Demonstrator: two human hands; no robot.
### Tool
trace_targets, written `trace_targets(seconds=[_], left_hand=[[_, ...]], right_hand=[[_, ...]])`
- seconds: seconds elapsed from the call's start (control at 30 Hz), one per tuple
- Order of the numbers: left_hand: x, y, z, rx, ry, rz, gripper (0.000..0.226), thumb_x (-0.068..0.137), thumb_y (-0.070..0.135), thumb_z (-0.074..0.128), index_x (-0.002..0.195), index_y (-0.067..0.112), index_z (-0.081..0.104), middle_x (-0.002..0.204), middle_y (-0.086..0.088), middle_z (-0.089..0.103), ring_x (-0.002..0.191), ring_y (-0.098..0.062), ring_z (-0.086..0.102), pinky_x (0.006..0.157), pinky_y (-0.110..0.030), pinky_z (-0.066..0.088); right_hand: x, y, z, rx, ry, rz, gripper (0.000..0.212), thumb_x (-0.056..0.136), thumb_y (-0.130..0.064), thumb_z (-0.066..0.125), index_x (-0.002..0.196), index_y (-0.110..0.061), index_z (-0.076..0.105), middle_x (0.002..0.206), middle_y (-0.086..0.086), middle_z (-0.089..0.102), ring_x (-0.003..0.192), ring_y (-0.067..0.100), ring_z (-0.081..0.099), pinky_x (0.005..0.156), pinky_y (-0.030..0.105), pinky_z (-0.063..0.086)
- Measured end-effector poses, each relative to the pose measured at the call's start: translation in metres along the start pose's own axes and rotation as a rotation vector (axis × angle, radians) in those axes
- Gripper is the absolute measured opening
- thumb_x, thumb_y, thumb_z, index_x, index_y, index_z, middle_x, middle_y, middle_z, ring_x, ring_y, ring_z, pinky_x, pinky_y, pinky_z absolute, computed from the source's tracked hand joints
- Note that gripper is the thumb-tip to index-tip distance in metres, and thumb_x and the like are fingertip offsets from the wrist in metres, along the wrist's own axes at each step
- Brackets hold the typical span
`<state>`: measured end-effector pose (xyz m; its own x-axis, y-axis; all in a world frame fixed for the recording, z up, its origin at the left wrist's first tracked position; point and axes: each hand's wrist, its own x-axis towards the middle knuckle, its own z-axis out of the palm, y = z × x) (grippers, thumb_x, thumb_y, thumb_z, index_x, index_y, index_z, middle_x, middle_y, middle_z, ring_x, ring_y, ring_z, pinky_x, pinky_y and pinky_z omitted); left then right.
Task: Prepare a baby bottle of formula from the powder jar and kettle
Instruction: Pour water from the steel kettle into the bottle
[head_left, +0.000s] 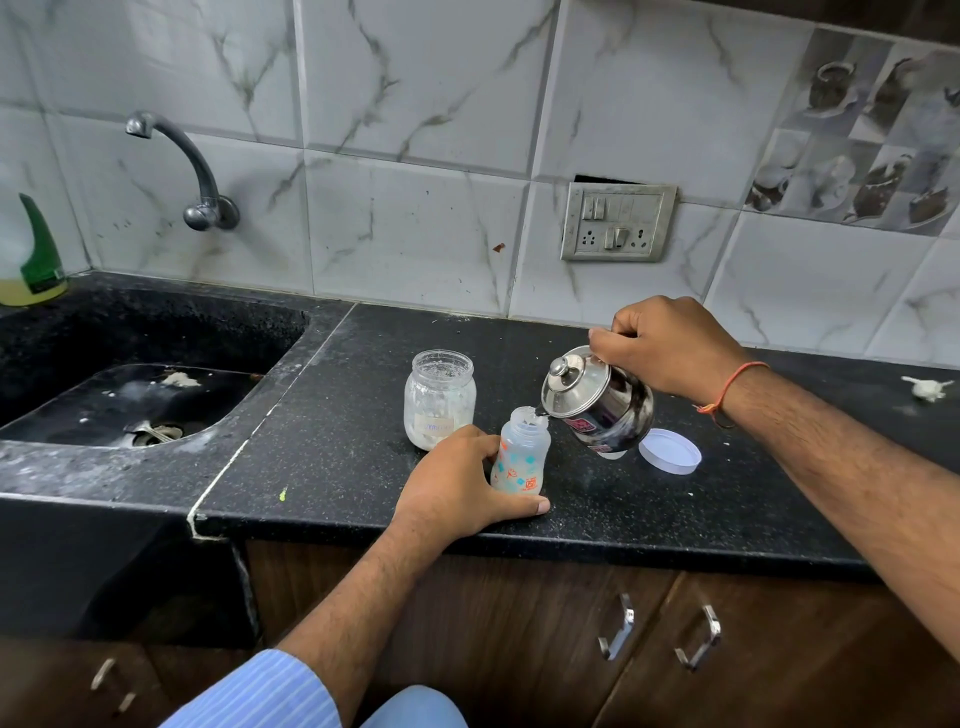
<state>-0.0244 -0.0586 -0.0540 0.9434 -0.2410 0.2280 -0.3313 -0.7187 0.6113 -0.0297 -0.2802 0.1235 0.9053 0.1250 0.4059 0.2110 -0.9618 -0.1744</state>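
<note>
Right hand (670, 347) grips the steel kettle (597, 399) by its handle, tilted, spout at the mouth of the baby bottle (520, 453). Left hand (457, 478) clasps the bottle, upright on the black counter (337, 415). Open powder jar (439, 399) stands just behind; white lid (670, 451) lies right.

This is a home kitchen. A black speckled stone surface (363, 467) runs along a wall of white marble-look tiles (415, 130), with a sink (130, 395) of the same black stone sunk into it at the left of the frame. A curved metal tap (192, 166) comes out of the wall above the sink. At upper right, decorative tiles (857, 150) picture teapots and cups. A switch and socket plate (618, 221) sits in the wall at centre right. Wooden cabinet doors with metal handles (698, 644) fill the lower frame, and a bottle of yellow liquid (31, 260) stands at far left.
</note>
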Motion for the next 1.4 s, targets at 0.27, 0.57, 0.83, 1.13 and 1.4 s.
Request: trace_targets(seconds=[0.27,0.57,0.83,1.13,1.4], left_hand=[[-0.0006,0.0024,-0.0017,0.009,-0.006,0.005,0.078,0.064,0.082,0.088,0.122,0.031,0.075,0.113,0.018,0.061,0.101,-0.003,0.063,0.094,-0.033,0.059],[-0.0020,0.0034,-0.0033,0.000,-0.007,0.003,0.074,0.065,0.080,0.089,0.119,0.031,0.075,0.112,0.017,0.061,0.101,-0.004,0.064,0.095,-0.036,0.060],[-0.0008,0.0006,-0.0002,-0.006,0.004,0.000,0.072,0.063,0.082,0.089,0.113,0.032,0.076,0.108,0.016,0.062,0.099,-0.004,0.064,0.093,-0.039,0.060],[-0.0006,0.0013,-0.0006,-0.017,0.001,0.004,0.073,0.064,0.080,0.090,0.117,0.033,0.076,0.110,0.017,0.061,0.100,-0.003,0.063,0.094,-0.036,0.060],[-0.0008,0.0012,-0.0010,-0.004,-0.003,0.001,0.076,0.063,0.082,0.089,0.119,0.032,0.075,0.112,0.018,0.061,0.102,-0.003,0.064,0.095,-0.036,0.060]], right_hand=[[0.0000,-0.0016,-0.0013,-0.005,-0.008,0.006,0.047,0.098,-0.043,0.063,0.061,-0.014,0.062,0.056,0.002,0.059,0.056,0.017,0.048,0.054,0.031,0.034],[0.0005,-0.0027,-0.0018,-0.011,-0.002,-0.009,0.048,0.098,-0.043,0.062,0.061,-0.012,0.061,0.060,0.007,0.064,0.057,0.019,0.049,0.055,0.032,0.035],[0.0023,-0.0018,-0.0010,-0.031,0.014,-0.017,0.048,0.097,-0.042,0.062,0.065,-0.007,0.065,0.066,0.016,0.067,0.060,0.024,0.051,0.056,0.035,0.036],[0.0011,-0.0024,-0.0012,-0.020,0.009,-0.014,0.050,0.098,-0.042,0.062,0.063,-0.006,0.063,0.059,0.013,0.060,0.056,0.021,0.045,0.054,0.034,0.032],[0.0009,-0.0041,-0.0027,-0.023,0.002,-0.026,0.050,0.097,-0.041,0.062,0.058,-0.012,0.057,0.055,0.007,0.057,0.055,0.020,0.045,0.054,0.034,0.033]])
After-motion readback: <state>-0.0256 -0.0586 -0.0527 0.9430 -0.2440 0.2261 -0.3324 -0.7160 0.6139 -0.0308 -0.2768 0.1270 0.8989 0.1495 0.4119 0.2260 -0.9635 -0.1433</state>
